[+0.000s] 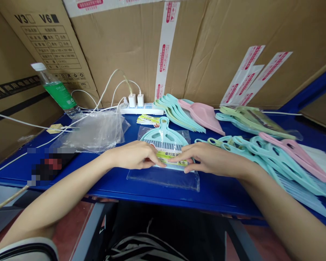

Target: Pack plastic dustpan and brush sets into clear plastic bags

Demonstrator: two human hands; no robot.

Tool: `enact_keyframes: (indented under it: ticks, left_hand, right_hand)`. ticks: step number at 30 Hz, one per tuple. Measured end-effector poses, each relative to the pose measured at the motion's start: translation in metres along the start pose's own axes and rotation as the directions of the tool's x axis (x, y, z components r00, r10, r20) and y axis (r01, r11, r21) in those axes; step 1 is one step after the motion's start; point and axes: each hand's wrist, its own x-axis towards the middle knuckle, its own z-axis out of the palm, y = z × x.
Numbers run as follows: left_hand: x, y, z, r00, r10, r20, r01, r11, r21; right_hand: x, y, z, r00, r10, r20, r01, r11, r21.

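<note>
A mint-green dustpan [164, 136] with a grey-bristled brush and a printed green-and-white label card [170, 157] lies inside a clear plastic bag [163, 177] on the blue table [163, 192]. My left hand [134, 156] rests on the bag's left side, its fingertips at the label. From the right, my right hand [203, 157] presses on the same bag, and its fingertips nearly meet those of my left hand. Together the hands hide the lower part of the dustpan and brush.
Stacks of mint and pink dustpans [179, 112] and long mint and pink handled pieces [282, 159] lie to the right. A power strip [141, 108] with chargers, a water bottle [55, 90] and loose clear bags [95, 132] stand behind. Cardboard boxes [125, 47] form the back wall.
</note>
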Motion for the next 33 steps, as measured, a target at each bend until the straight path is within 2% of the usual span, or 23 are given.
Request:
enact_keyframes:
  ticks: [6,11,24,33]
  left_hand:
    - [0.0017,-0.0009,0.0016,0.999,-0.044,-0.033,0.041,0.996,-0.083]
    - [0.0018,0.0006,0.0022,1.0,-0.016,-0.012,0.015,0.996,-0.084]
    - [0.0011,0.0023,0.0022,1.0,-0.014,-0.004,0.014,1.0,-0.024]
    - [0.0006,0.0012,0.0028,0.999,-0.029,-0.027,0.026,0.995,-0.1]
  right_hand:
    - [-0.003,0.001,0.0001,1.0,-0.029,0.006,0.029,0.999,0.017]
    - [-0.0047,0.0014,-0.0007,0.997,-0.079,0.019,0.078,0.996,0.03]
    - [-0.0041,0.0043,0.0006,0.997,-0.064,0.038,0.062,0.996,0.069]
    - [-0.004,0.0014,-0.0021,0.998,-0.056,0.042,0.052,0.995,0.087]
